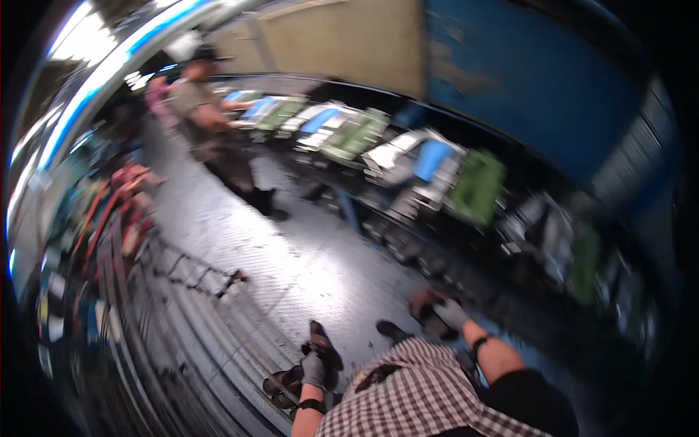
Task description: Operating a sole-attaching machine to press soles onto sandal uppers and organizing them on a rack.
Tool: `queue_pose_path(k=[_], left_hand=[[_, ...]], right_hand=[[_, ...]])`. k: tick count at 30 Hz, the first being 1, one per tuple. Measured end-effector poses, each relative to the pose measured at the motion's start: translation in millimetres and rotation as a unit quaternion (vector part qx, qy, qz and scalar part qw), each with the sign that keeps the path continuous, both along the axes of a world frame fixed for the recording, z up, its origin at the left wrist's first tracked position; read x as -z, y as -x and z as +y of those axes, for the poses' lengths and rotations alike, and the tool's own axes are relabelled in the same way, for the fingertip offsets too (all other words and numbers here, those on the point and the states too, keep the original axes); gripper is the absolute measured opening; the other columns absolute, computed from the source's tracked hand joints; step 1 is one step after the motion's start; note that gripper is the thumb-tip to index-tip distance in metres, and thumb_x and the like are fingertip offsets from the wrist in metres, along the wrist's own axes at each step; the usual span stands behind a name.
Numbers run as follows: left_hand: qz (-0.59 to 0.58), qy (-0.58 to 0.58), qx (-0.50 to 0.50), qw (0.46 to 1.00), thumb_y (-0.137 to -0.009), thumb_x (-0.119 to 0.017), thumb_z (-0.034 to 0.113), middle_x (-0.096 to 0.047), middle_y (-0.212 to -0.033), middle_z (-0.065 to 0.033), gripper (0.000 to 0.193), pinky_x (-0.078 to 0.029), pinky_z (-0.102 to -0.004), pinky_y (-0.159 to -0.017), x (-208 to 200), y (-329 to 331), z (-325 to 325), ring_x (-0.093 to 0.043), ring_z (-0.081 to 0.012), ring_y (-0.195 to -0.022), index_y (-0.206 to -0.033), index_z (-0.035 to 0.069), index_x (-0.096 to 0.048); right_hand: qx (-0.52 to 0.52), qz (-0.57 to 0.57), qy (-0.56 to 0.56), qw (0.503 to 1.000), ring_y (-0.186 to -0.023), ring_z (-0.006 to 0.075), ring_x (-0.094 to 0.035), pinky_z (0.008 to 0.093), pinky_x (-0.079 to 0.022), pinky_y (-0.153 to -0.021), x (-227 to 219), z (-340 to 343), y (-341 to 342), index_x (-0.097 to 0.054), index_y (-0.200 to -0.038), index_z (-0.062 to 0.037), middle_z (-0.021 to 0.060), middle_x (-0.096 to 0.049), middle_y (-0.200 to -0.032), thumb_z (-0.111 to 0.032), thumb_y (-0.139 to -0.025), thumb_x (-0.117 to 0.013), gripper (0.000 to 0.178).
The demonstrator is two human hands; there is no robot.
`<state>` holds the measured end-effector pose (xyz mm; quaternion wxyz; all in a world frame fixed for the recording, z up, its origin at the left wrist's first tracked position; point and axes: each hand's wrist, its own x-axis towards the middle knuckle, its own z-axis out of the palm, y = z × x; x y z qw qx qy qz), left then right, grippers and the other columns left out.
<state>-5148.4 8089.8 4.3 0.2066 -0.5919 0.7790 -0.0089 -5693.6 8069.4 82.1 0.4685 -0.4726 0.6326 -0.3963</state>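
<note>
The whole picture is smeared by motion. My left hand (313, 370), in a grey glove, hangs low on the left, closed on dark shoes (282, 387) whose exact number I cannot make out. Another dark shoe shape (323, 341) shows just above it; whether I hold it or wear it is unclear. On the right, my gloved right hand (452, 314) is closed at the edge of a brown and black shoe (429, 312). Between the hands, the dark tip of my own shoe (393, 331) shows beyond a checked apron (408, 390).
Along the right runs a machine line (349, 207) carrying green blocks (477, 188) and blue and white parts. Metal rails (218, 342) and a blurred rack of coloured things (109, 218) stand left. Ahead, a person (207, 120) works at the line beside the metal floor (291, 262).
</note>
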Motion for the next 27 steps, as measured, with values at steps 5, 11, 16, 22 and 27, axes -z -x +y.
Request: queue_pose_path(k=[5, 11, 16, 22, 27], left_hand=[[0.757, -0.186, -0.392, 0.488, -0.099, -0.056, 0.028, -0.071, -0.105, -0.0109, 0.031, -0.054, -0.0367, -0.081, -83, 118, -83, -0.068, -0.0214, -0.095, -0.11, 0.002, -0.069], [0.708, -0.237, -0.12, 0.655, -0.101, -0.053, 0.034, -0.068, -0.11, -0.0075, 0.042, -0.053, -0.0355, -0.082, -182, 305, -109, -0.065, -0.0183, -0.094, -0.126, 0.001, -0.064], [0.696, -0.364, -0.037, 0.618, -0.101, -0.055, 0.019, -0.068, -0.112, -0.0069, 0.034, -0.054, -0.0313, -0.083, -226, 434, -88, -0.065, -0.0152, -0.097, -0.128, -0.001, -0.061], [0.699, -0.46, -0.001, 0.547, -0.1, -0.059, 0.014, -0.067, -0.097, -0.0019, 0.026, -0.051, -0.0279, -0.069, -232, 637, -18, -0.062, -0.009, -0.08, -0.122, 0.001, -0.064], [0.618, -0.513, 0.027, 0.595, -0.098, -0.052, 0.011, -0.069, -0.109, -0.0091, 0.032, -0.056, -0.0333, -0.083, -228, 842, 79, -0.068, -0.0186, -0.096, -0.126, -0.004, -0.06]], right_hand=[[0.045, 0.124, -0.116, 0.985, -0.116, 0.0424, -0.065, 0.0463, -0.052, -0.096, -94, 27, 20, -0.062, -0.127, 0.0006, 0.0319, -0.067, -0.119, -0.04, -0.089, -0.068, 0.056], [0.209, 0.237, -0.109, 0.943, -0.108, 0.0413, -0.069, 0.0448, -0.054, -0.09, -144, 103, 89, -0.061, -0.129, -0.0003, 0.0281, -0.07, -0.113, -0.038, -0.09, -0.07, 0.055], [0.392, 0.223, -0.007, 0.892, -0.111, 0.0409, -0.067, 0.0468, -0.051, -0.096, -145, 184, 175, -0.062, -0.134, -0.0107, 0.0256, -0.068, -0.121, -0.035, -0.088, -0.073, 0.053], [0.581, 0.182, 0.019, 0.793, -0.109, 0.0322, -0.07, 0.0401, -0.052, -0.094, -127, 283, 300, -0.06, -0.135, -0.0062, 0.0225, -0.071, -0.116, -0.03, -0.093, -0.07, 0.049], [0.675, 0.275, -0.039, 0.683, -0.111, 0.0391, -0.068, 0.0428, -0.051, -0.093, -119, 378, 426, -0.062, -0.13, -0.0022, 0.0247, -0.071, -0.116, -0.03, -0.093, -0.07, 0.047]])
